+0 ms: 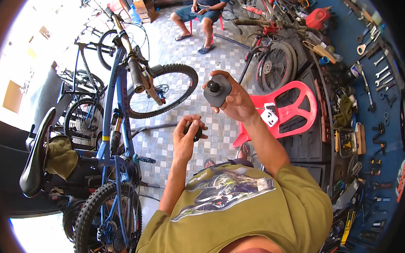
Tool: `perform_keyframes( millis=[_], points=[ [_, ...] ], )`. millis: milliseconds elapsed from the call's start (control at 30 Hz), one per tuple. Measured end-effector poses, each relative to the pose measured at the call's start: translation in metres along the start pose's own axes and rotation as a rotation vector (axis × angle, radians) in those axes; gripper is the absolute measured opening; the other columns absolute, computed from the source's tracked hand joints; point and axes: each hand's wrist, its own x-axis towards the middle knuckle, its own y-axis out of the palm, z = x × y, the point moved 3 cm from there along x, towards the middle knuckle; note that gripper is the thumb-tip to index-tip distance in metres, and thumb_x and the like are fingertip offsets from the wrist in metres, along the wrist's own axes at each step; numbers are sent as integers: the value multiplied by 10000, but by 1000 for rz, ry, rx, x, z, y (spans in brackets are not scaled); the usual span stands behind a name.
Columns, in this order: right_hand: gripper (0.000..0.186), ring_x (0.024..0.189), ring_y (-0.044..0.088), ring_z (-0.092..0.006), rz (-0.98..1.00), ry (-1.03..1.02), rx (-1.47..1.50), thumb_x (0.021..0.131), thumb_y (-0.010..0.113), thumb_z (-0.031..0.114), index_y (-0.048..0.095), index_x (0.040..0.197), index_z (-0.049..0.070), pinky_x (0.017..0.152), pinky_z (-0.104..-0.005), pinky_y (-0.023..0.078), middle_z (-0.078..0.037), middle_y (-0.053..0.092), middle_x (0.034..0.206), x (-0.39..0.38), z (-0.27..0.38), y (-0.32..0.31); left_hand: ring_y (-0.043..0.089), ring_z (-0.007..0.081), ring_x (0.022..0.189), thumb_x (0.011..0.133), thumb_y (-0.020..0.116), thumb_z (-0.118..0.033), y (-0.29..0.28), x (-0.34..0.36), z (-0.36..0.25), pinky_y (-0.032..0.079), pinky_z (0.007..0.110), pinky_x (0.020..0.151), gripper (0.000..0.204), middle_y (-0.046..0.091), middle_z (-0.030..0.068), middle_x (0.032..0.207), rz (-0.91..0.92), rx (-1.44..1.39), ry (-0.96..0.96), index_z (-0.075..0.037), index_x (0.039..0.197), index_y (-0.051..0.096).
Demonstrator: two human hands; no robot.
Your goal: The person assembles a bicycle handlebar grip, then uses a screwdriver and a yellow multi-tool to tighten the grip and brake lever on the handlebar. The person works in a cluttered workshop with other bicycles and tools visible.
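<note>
Raised in front of my chest, my right hand (238, 104) is wrapped round a dark grey squeeze bottle (217, 98). Its short black nozzle points up at the camera. Lower and to the left, my left hand (184, 138) is closed on a small, round black piece (198, 134) that looks like a cap. The fingers cover much of it. My two hands are apart. A blue mountain bike (107, 112) stands to my left, with an olive cloth (61, 157) draped below its black saddle (36, 157).
A red plastic chair (302, 123) with a white item (269, 115) on it stands right of my arm. Beyond it lie a cluttered dark workbench (308, 145) and a blue tool wall (366, 80). Ahead sits a person (204, 12); more bikes (82, 81) stand far left.
</note>
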Motion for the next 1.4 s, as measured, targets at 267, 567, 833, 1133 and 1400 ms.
perform_keyframes(
  millis=[267,567,833,1133,1400],
  points=[
    [759,1178,632,-188,-90,-177,-426,842,770,-54,360,1461,107,777,-277,576,-169,552,1441,7,3,34,675,154,984,781,907,-212,36,21,-86,579,316,867,876,659,85,1179,142,286,501,-49,1522,469],
    [713,1137,635,-138,-5,-203,-804,807,794,-58,417,1389,103,712,-246,515,-141,568,1444,11,38,56,659,174,1127,719,921,-191,38,35,-115,550,338,938,829,667,88,1273,178,435,722,-48,1452,561],
    [698,1115,638,-127,7,-313,-856,804,789,-81,423,1372,95,707,-232,511,-137,608,1387,11,50,66,659,161,1107,715,914,-136,50,35,-126,549,332,951,781,679,83,1251,184,469,812,-37,1417,585],
    [720,1131,656,-146,-35,-263,-745,803,805,-70,416,1386,98,715,-235,513,-122,624,1366,8,46,61,672,164,1092,724,910,-167,52,36,-122,547,327,955,777,685,96,1270,204,402,747,-23,1412,579],
    [709,1125,659,-147,-61,-239,-697,823,805,-50,419,1402,84,753,-250,527,-111,644,1317,7,40,55,678,161,1076,725,919,-198,55,32,-124,567,311,912,772,702,106,1239,183,414,737,-8,1387,573]
  ],
)
